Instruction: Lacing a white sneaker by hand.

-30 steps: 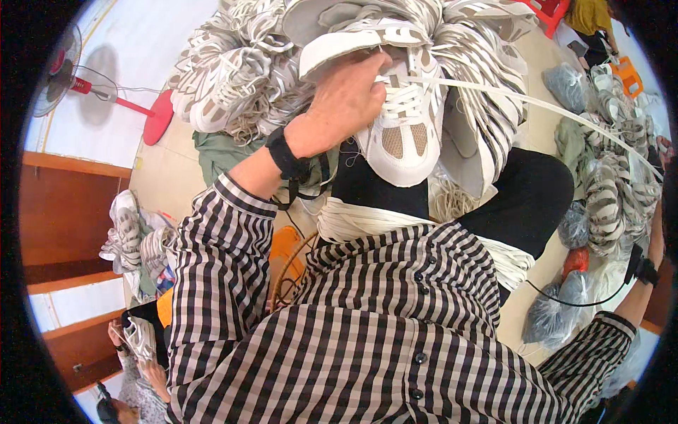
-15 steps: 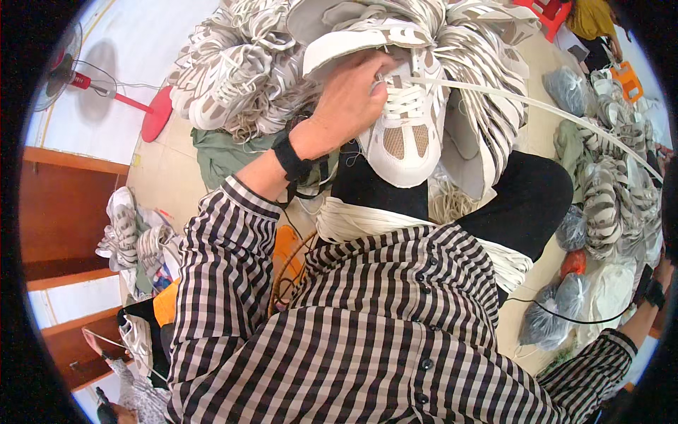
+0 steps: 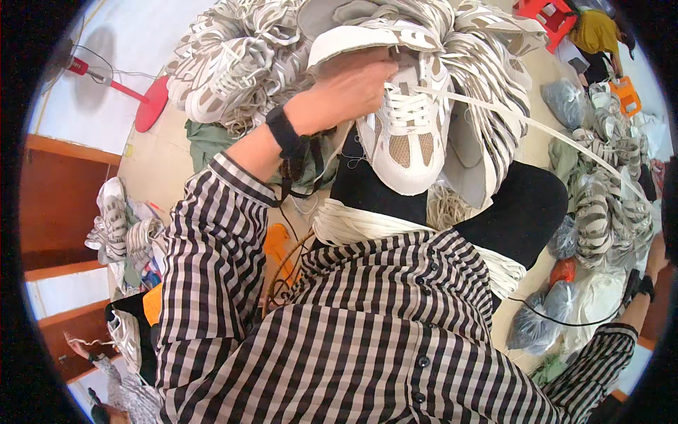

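Observation:
A white and beige sneaker upper [image 3: 408,162] lies toe toward me over my black-trousered lap, its white laces [image 3: 408,112] crossed over the front. My left hand [image 3: 353,88], wearing a black wristband, is closed on the shoe's left side by the tongue, with its fingertips partly hidden. From the upper eyelets a flat white shoelace [image 3: 537,126] stretches far to the right. My right hand [image 3: 658,258] is at the dark right rim, where the lace leads; its fingers are hardly visible. A bundle of white laces [image 3: 353,225] lies across my lap.
Stacked shoe uppers [image 3: 487,85] fan out behind the sneaker, with another heap [image 3: 236,63] to their left. A red fan stand [image 3: 152,106] stands at left. Bagged goods [image 3: 540,321] and more uppers [image 3: 597,219] lie at right. Another person [image 3: 597,35] is at the top right.
My left hand has turned flatter, its fingers curling further in at the shoe's tongue. The stretched lace slopes down a little more at right. The whole view has shifted slightly.

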Demonstrator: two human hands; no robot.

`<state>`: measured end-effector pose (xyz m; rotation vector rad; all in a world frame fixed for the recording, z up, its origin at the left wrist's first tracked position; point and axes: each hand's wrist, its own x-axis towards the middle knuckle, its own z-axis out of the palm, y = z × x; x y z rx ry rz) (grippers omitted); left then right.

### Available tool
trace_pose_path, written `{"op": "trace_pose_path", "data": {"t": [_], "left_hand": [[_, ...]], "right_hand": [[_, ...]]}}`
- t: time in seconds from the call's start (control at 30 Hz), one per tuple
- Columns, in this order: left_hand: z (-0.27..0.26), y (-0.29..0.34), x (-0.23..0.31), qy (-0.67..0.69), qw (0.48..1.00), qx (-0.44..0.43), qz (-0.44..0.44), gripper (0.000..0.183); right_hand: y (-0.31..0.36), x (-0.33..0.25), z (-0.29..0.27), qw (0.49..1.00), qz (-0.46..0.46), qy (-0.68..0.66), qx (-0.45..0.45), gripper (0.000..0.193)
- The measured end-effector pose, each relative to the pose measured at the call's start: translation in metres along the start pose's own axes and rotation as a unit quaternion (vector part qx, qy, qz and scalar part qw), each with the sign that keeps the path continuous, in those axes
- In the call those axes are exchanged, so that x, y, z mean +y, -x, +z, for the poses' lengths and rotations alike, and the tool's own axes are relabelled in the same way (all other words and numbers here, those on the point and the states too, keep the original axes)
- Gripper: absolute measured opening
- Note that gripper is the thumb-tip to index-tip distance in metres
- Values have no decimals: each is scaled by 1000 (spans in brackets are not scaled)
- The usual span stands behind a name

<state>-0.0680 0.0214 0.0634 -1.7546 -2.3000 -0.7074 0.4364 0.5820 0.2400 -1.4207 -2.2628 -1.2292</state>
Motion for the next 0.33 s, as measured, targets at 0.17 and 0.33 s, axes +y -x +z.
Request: {"op": "trace_pose_path", "data": {"t": [0.17, 0.33], "left_hand": [[-6, -13, -10, 48, 994, -84, -57, 21], [-25, -37, -9, 87, 918, -351, -162, 42]], "right_hand": [[-41, -93, 33, 966, -169, -193, -13, 34], [-13, -244, -85, 813, -285, -501, -78, 34]]}}
